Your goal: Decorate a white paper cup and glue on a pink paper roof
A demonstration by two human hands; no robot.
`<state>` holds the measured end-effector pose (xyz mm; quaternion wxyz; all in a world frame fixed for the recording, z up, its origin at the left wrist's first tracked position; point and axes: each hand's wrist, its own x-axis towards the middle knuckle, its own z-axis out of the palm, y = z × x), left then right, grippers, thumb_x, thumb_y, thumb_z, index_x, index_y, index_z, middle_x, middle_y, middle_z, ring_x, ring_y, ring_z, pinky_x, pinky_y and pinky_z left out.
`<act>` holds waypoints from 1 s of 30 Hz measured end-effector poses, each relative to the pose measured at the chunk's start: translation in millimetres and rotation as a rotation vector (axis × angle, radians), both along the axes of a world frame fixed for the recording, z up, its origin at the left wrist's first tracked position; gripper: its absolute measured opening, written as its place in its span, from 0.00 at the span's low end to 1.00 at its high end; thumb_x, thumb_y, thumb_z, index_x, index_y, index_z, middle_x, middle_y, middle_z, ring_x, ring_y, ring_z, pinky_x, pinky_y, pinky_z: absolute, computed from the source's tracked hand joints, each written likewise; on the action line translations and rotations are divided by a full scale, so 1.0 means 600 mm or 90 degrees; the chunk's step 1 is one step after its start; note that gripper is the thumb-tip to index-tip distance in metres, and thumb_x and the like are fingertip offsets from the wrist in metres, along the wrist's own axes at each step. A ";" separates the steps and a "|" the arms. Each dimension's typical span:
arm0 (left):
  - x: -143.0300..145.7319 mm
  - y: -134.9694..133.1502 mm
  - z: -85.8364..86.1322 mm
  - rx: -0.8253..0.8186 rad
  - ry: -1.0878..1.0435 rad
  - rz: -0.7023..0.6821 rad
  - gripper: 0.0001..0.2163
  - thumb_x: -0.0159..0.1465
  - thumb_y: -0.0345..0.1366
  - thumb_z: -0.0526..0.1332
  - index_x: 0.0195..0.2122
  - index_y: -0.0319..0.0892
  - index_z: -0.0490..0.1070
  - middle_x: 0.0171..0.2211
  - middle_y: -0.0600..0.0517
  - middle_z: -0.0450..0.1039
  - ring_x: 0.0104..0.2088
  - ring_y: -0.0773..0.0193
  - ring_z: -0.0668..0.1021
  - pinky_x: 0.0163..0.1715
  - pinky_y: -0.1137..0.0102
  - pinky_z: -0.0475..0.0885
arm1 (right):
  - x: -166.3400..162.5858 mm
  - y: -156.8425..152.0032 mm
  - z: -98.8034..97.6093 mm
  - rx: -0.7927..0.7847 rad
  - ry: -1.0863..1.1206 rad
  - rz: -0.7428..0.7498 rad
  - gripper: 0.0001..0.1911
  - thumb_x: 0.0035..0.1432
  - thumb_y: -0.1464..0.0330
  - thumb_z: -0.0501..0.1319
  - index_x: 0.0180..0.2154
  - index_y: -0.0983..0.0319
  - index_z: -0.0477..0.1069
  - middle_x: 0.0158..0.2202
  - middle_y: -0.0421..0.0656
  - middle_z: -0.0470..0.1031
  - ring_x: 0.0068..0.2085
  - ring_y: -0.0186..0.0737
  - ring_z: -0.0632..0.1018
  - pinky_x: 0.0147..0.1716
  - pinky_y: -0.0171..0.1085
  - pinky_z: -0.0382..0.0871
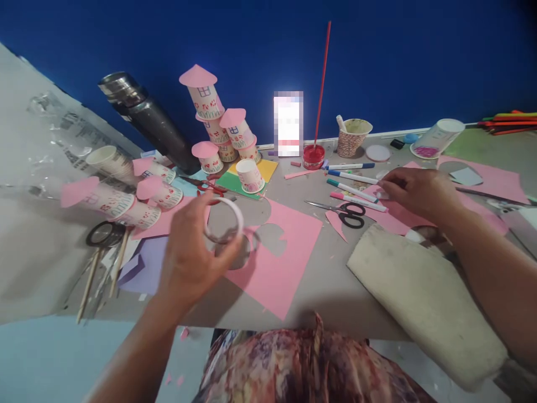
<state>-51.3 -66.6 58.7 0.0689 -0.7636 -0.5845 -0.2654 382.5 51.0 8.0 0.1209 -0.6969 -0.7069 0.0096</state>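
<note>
My left hand (195, 246) grips a pale ring, a roll of tape (239, 215), between thumb and fingers, raised over a pink sheet (289, 268) with round holes cut in it. On the right, my right hand (419, 190) has its fingertips pinched together at the ends of several markers (352, 191); what they hold, if anything, is hidden. Black-handled scissors (350, 214) lie between the hands, blades pointing left. Beyond my left hand stands a small decorated paper cup (250, 176), near a tower of cups with pink cone roofs (203, 101).
A dark flask (155, 123) leans at the back left. Near the wall are a lit phone (288, 123), a red pot with a tall red stick (314, 157) and a patterned cup (354, 137). A cream pouch (423, 302) lies under my right forearm.
</note>
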 end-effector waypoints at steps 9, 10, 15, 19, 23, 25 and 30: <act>0.157 0.052 -0.061 -0.157 -0.026 -0.322 0.38 0.66 0.36 0.66 0.73 0.44 0.47 0.59 0.38 0.73 0.58 0.44 0.77 0.57 0.50 0.75 | -0.006 -0.004 -0.002 0.008 0.014 0.039 0.14 0.62 0.60 0.59 0.38 0.59 0.82 0.37 0.50 0.86 0.36 0.48 0.78 0.33 0.39 0.60; 0.160 0.058 -0.067 -0.159 -0.023 -0.329 0.38 0.66 0.35 0.67 0.72 0.44 0.47 0.58 0.38 0.74 0.57 0.44 0.78 0.57 0.50 0.75 | -0.004 -0.003 -0.003 0.009 0.017 0.043 0.14 0.62 0.60 0.59 0.38 0.59 0.82 0.37 0.49 0.86 0.36 0.48 0.78 0.33 0.40 0.60; 0.165 0.073 -0.086 -0.180 -0.026 -0.337 0.41 0.62 0.32 0.69 0.72 0.44 0.48 0.59 0.39 0.73 0.58 0.43 0.77 0.58 0.48 0.74 | 0.008 0.003 -0.012 0.023 0.035 0.063 0.14 0.63 0.59 0.58 0.37 0.56 0.82 0.36 0.47 0.85 0.35 0.51 0.80 0.33 0.42 0.61; 0.169 0.077 -0.095 -0.208 -0.029 -0.361 0.42 0.62 0.31 0.69 0.73 0.44 0.47 0.62 0.38 0.72 0.61 0.42 0.75 0.60 0.47 0.73 | 0.017 0.005 -0.017 0.051 0.038 0.084 0.15 0.64 0.58 0.57 0.36 0.54 0.82 0.33 0.47 0.84 0.33 0.53 0.80 0.32 0.44 0.62; 0.166 0.081 -0.099 -0.226 -0.041 -0.368 0.44 0.63 0.36 0.71 0.74 0.46 0.45 0.66 0.37 0.69 0.65 0.41 0.73 0.62 0.46 0.71 | 0.018 0.005 -0.015 0.064 0.036 0.088 0.15 0.64 0.58 0.57 0.36 0.54 0.82 0.33 0.47 0.85 0.32 0.51 0.79 0.30 0.43 0.62; 0.156 0.081 -0.095 -0.217 -0.039 -0.359 0.46 0.63 0.41 0.73 0.74 0.47 0.46 0.67 0.37 0.67 0.66 0.41 0.72 0.64 0.45 0.70 | 0.016 0.005 -0.012 0.062 0.036 0.083 0.16 0.64 0.58 0.57 0.36 0.56 0.82 0.33 0.48 0.85 0.31 0.49 0.78 0.30 0.42 0.61; 0.116 0.064 -0.072 -0.185 -0.028 -0.245 0.30 0.66 0.37 0.69 0.66 0.44 0.60 0.59 0.40 0.74 0.59 0.46 0.77 0.59 0.51 0.74 | 0.016 0.004 -0.005 0.059 0.033 0.063 0.17 0.61 0.58 0.59 0.37 0.60 0.83 0.34 0.50 0.85 0.31 0.46 0.77 0.31 0.39 0.61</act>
